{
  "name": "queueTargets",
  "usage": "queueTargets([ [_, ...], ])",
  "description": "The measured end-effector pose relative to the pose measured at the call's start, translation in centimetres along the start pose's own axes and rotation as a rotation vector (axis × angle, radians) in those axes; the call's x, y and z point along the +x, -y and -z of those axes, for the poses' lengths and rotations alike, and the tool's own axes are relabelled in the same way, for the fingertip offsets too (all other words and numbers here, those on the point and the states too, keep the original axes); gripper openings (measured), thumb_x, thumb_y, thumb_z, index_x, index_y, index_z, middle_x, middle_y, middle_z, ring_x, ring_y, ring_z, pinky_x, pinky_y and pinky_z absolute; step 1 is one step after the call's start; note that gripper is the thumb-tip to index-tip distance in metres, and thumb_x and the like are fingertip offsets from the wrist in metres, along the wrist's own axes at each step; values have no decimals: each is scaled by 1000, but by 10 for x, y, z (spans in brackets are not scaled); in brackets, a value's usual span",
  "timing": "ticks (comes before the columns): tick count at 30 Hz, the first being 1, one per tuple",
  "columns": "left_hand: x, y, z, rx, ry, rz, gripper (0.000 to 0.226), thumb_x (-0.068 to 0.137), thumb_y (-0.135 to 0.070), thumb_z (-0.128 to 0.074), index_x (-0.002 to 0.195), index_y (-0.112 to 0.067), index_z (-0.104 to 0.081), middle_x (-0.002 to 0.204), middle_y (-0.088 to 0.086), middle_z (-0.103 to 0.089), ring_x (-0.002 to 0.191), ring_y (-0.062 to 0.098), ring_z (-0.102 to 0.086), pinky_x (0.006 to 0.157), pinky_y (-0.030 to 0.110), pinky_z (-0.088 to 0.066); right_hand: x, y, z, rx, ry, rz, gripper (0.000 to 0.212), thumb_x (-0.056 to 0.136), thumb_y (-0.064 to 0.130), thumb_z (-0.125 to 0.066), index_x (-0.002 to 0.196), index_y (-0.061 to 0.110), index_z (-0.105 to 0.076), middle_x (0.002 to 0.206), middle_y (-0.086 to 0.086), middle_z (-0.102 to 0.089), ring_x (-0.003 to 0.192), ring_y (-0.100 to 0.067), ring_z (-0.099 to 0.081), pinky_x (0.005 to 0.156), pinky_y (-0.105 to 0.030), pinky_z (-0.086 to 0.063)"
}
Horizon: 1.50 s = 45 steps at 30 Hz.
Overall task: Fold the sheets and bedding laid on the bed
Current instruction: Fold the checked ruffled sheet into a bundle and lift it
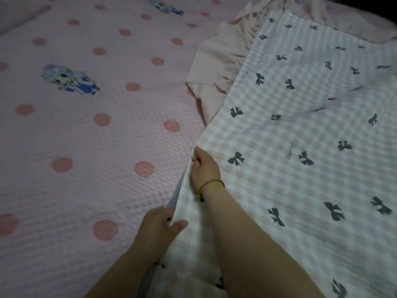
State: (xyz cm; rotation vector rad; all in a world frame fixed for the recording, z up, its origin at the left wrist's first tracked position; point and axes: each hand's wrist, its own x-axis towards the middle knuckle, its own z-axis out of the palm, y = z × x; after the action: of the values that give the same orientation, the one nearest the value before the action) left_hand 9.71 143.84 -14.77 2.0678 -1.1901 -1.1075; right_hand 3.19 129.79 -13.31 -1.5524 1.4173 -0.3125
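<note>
Left hand (pixel 158 227) pinches edge of pink gingham bow-print sheet (pixel 300 147); right hand (pixel 204 167), just beyond, grips same edge. Polka-dot quilted bedspread (pixel 86 136) lies left of both.

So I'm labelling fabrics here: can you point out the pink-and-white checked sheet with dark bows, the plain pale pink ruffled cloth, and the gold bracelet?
Pink-and-white checked sheet with dark bows (pixel 290 130): head view, flat middle.
Plain pale pink ruffled cloth (pixel 217 61): head view, gathered folds.
Gold bracelet (pixel 209 184): head view, chain on right wrist.
</note>
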Motion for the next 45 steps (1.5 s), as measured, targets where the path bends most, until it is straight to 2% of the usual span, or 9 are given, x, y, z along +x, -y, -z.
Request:
queueTargets([
  [3, 2, 0, -2, -28, -42, 13, 17, 82, -15, -68, 92, -2, -67, 77, 5, -67, 69, 12, -62, 68, 25, -51, -4, -6, 2, -80, 26, 68, 25, 89, -4, -29, 93, 13, -47, 94, -3, -48, 88, -18, -45, 71, -16, -36],
  [6, 5, -9, 3, -4, -32, 33, 59, 83, -17, -67, 135, -19, -41, 97, -4, -63, 87, 13, -59, 75, 21, -47, -26, -15, 4, -428, 238, 166, 48, 97, 9, -32, 144, 16, -27, 151, -1, -24, 139, -15, -22, 113, -24, -13],
  [8, 1, -17, 5, 74, -20, 33, 78, 85, -19, -64, 147, -24, -16, 119, 3, -59, 105, 17, -57, 87, 23, -43, -49, -26, 9, -702, 292, 204, 56, 100, 22, -29, 149, 17, -2, 157, 0, 5, 144, -14, 4, 115, -27, 7],
  [17, -128, -6, 28, -16, 7, 269, 61, 93, -33, -53, 145, -15, -28, 152, 3, -27, 138, 22, -29, 110, 31, -25, -203, -83, 83, -921, 315, -106, 61, 100, 39, -26, 150, 20, 3, 157, 1, 11, 145, -15, 9, 116, -36, 7],
  [26, -270, 25, 31, -167, 102, 704, 64, 82, -28, -69, 134, 0, -42, 130, 21, -51, 110, 36, -52, 90, 42, -42, -436, -173, 111, -840, 227, -603, 61, 99, 44, -22, 149, 24, 9, 156, 1, 17, 145, -18, 9, 118, -41, 1],
  [36, -360, 37, -6, -359, -270, 717, 57, 81, -31, -70, 123, 3, -52, 124, 20, -56, 110, 37, -54, 96, 40, -43, -515, -226, 79, -695, 77, -489, 55, 101, 35, -19, 148, 20, 6, 156, -3, 14, 144, -19, 11, 116, -36, 5],
  [40, -383, 57, -40, -800, -433, 829, 90, 61, -47, -82, 134, -13, -43, 135, 7, -50, 117, 29, -53, 94, 40, -47, -550, -231, 59, -9, -386, -452, 54, 97, 19, -45, 145, 7, -23, 155, -9, -16, 143, -22, -15, 116, -32, -11],
  [43, -403, 30, -62, -1099, -281, 890, 52, 91, -35, -55, 139, -17, -40, 142, 6, -42, 130, 25, -42, 105, 39, -37, -572, -228, 52, 770, -867, -655, 58, 89, 8, -58, 140, 2, -30, 143, -15, -37, 130, -29, -39, 107, -34, -32],
  [45, -418, 10, -77, -1196, -195, 859, 47, 96, -34, -46, 140, -18, -38, 146, 11, -37, 133, 28, -38, 108, 42, -30, -582, -234, 48, 1162, -871, -837, 58, 91, 18, -57, 141, 7, -31, 143, -16, -39, 127, -31, -44, 100, -38, -41],
])
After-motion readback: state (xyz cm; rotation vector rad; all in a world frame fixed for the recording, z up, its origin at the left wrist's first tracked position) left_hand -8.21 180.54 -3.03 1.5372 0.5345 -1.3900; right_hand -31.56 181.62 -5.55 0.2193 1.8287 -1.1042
